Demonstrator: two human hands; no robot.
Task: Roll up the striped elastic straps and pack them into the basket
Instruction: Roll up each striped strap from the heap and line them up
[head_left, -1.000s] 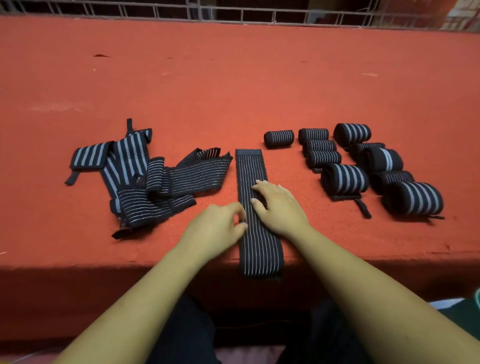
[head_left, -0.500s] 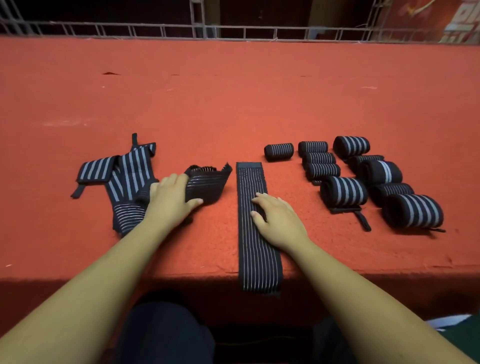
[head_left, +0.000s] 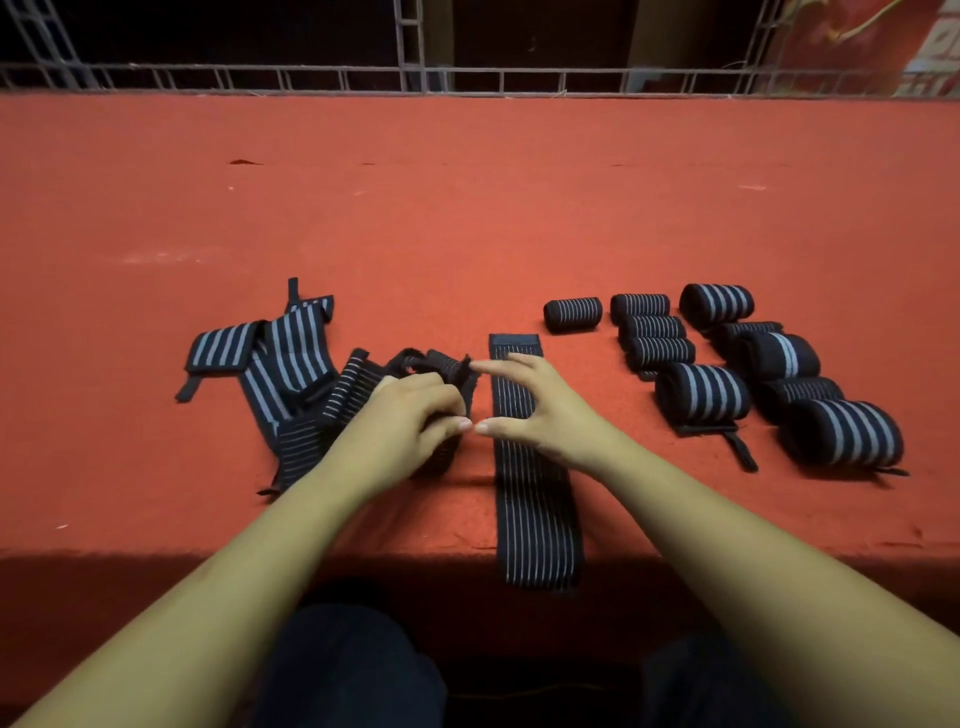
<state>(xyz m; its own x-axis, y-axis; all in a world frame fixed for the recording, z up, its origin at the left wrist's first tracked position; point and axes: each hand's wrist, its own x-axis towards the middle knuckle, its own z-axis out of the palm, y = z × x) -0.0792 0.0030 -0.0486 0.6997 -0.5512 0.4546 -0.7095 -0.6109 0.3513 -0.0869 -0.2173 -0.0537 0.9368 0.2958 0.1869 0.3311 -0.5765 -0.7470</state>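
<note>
Rolled straps (head_left: 702, 392): ten, clustered on right part of red table (head_left: 467, 234), none in hand.
Flat strap (head_left: 530, 493): one, laid straight at centre, near end hanging over table edge.
Loose pile (head_left: 291, 374): left of centre, straps overlapping, count cannot be told.
Crumpled strap (head_left: 441, 366): one, between pile and flat strap.
Left hand (head_left: 405, 415): fingers curled round crumpled strap.
Right hand (head_left: 545, 410): spread wide above flat strap, holding nothing, forefinger at crumpled strap's end.
</note>
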